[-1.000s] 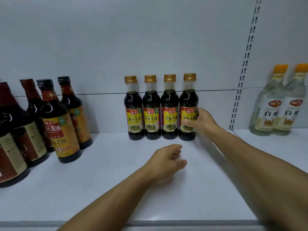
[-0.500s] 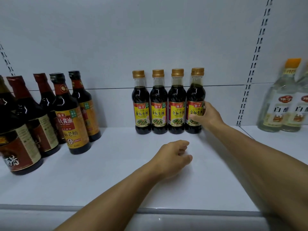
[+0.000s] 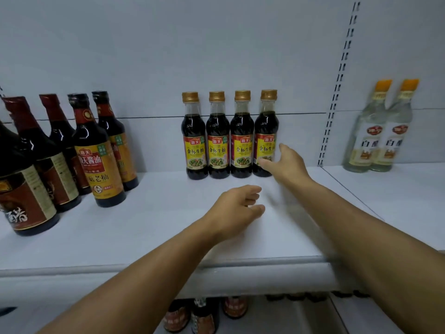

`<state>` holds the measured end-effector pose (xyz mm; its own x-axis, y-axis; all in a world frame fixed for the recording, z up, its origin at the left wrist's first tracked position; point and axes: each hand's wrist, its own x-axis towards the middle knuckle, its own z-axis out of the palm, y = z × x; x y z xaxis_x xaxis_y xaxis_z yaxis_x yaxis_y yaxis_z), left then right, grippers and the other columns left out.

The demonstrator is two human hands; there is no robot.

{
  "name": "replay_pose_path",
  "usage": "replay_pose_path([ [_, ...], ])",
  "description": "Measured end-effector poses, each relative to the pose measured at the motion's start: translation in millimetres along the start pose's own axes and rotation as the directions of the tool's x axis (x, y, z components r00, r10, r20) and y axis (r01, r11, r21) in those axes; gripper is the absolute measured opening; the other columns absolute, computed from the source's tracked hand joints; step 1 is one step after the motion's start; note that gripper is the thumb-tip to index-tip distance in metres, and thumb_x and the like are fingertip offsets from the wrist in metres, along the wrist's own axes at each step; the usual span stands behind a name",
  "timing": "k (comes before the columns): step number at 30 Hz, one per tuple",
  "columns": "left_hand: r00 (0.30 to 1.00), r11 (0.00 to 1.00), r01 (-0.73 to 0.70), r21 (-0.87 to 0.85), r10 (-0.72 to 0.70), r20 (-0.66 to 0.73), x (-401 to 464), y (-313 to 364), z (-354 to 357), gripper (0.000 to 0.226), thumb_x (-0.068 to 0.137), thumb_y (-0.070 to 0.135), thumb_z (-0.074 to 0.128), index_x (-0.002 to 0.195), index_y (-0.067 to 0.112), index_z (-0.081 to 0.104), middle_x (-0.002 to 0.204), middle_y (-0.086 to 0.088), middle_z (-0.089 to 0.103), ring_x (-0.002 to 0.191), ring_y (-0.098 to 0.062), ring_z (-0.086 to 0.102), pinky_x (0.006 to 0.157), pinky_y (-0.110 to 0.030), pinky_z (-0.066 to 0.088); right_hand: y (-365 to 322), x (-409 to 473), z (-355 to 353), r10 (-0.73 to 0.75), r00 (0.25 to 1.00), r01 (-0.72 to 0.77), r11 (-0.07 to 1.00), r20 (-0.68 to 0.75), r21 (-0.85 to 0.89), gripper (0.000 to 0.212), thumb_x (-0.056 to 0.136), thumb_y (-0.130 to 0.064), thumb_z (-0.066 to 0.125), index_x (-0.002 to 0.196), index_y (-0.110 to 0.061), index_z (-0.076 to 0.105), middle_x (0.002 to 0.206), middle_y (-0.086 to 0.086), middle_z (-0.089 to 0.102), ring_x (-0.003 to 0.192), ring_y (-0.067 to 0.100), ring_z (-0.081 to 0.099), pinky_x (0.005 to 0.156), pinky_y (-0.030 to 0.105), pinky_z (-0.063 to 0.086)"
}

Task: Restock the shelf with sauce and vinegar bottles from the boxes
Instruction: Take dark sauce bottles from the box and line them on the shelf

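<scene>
Several small soy sauce bottles point(image 3: 218, 136) with gold caps and yellow labels stand in a row at the back of the white shelf point(image 3: 149, 227). My right hand point(image 3: 286, 163) is beside the rightmost bottle point(image 3: 266, 133), fingers spread and loose, thumb just in front of its label, no longer gripping it. My left hand point(image 3: 234, 208) hovers over the shelf in front of the row, fingers loosely curled, holding nothing.
Larger dark sauce and vinegar bottles point(image 3: 96, 150) crowd the shelf's left end. Two clear white vinegar bottles point(image 3: 380, 131) stand on the neighbouring shelf right of a slotted upright point(image 3: 337, 88). More bottles point(image 3: 204, 314) show on the shelf below.
My right hand has let go of the rightmost bottle and opened, drawing slightly back. The view has tilted down, showing the shelf's front edge and the lower shelf.
</scene>
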<state>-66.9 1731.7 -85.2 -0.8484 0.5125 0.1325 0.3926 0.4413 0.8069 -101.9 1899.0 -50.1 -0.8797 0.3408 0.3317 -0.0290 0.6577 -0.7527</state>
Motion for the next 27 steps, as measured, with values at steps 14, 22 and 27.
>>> replay_pose_path([
  [14, 0.984, 0.984, -0.177, -0.019, 0.177, 0.015, -85.5, 3.5, -1.5, 0.05, 0.093, 0.022, 0.06, 0.142, 0.016, 0.05, 0.138, 0.001, 0.059, 0.125, -0.008, 0.055, 0.109, -0.034, 0.044, -37.8, -143.7, -10.8, -0.186, 0.983, 0.186, 0.982, 0.003, -0.033, 0.049, 0.093, -0.033, 0.06, 0.137, -0.015, 0.05, 0.135, 0.003, 0.054, 0.123, 0.015, 0.049, 0.093, 0.027, 0.04],
  [22, 0.965, 0.966, -0.249, -0.069, 0.253, 0.068, -145.5, -8.1, 1.5, 0.047, 0.09, 0.027, 0.057, 0.136, 0.017, 0.056, 0.136, 0.002, 0.061, 0.125, -0.008, 0.056, 0.108, -0.038, 0.046, -38.9, -222.4, -5.2, -0.119, 0.992, 0.119, 0.993, -0.032, -0.01, 0.062, 0.092, -0.039, 0.061, 0.146, -0.017, 0.04, 0.147, 0.003, 0.045, 0.132, 0.014, 0.045, 0.11, 0.039, 0.039],
  [27, 0.962, 0.967, -0.235, -0.096, 0.245, 0.12, -175.5, -12.8, 3.3, 0.043, 0.091, 0.028, 0.057, 0.133, 0.022, 0.058, 0.133, 0.007, 0.063, 0.121, -0.005, 0.058, 0.104, -0.039, 0.049, -38.3, -262.5, -1.5, -0.075, 0.997, 0.076, 0.997, -0.036, 0.031, 0.059, 0.092, -0.037, 0.062, 0.146, -0.021, 0.041, 0.146, 0.0, 0.046, 0.13, 0.011, 0.044, 0.108, 0.033, 0.039],
])
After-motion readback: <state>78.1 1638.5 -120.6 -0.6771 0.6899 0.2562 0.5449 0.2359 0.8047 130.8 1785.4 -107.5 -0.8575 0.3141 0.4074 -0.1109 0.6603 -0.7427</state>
